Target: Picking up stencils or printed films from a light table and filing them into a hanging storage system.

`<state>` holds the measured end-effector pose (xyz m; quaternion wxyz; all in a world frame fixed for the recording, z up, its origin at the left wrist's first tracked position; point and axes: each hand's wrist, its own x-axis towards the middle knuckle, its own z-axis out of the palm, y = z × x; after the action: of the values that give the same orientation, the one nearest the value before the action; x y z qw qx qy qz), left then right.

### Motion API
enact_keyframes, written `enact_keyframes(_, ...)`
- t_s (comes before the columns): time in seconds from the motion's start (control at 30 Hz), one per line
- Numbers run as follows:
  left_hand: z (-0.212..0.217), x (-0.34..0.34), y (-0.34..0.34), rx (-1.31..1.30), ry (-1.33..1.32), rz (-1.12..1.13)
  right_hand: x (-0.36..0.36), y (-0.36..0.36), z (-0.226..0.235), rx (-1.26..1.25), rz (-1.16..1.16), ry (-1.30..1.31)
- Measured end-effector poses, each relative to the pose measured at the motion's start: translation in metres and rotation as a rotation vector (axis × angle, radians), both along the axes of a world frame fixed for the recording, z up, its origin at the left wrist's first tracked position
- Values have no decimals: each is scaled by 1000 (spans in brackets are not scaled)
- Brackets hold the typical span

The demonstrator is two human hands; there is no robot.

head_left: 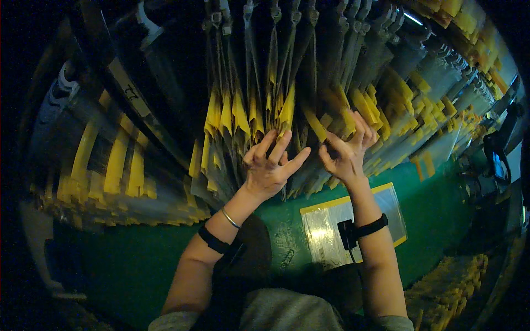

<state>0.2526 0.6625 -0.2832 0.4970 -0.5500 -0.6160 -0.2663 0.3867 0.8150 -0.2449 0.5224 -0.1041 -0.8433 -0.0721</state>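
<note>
In front of me hang dark, thin sheet-like pieces with yellow tags [237, 113], packed closely side by side. My left hand [269, 170] is at the lower ends of the middle tags, index and middle fingertips against them. Its thumb points out to the right, and nothing shows in its grasp. To the right, my right hand [351, 146] reaches up among more yellow tags [317, 126], its fingers bent and apart. A gap shows between its thumb and index finger. Whether its upper fingertips press on a tag is hard to tell in the dim light.
Light-coloured hooks [313, 16] carry the hanging pieces. Further rows with yellow strips [115, 160] hang at left and right. A yellow-edged sheet [326, 215] lies on the green floor [281, 220]. A dark device with a lit screen [498, 165] stands at far right.
</note>
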Motion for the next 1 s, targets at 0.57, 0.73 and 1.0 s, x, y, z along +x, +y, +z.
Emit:
enact_keyframes(0.57,1,2,1,17,-64,-23,-8,0,-11,220,37,109)
enact_keyframes(0.73,0,-5,-2,7,-45,-39,6,5,-10,115,36,-17)
enact_keyframes(1.0,-4,-9,-4,-14,-47,-61,4,-14,-2,0,-7,-27)
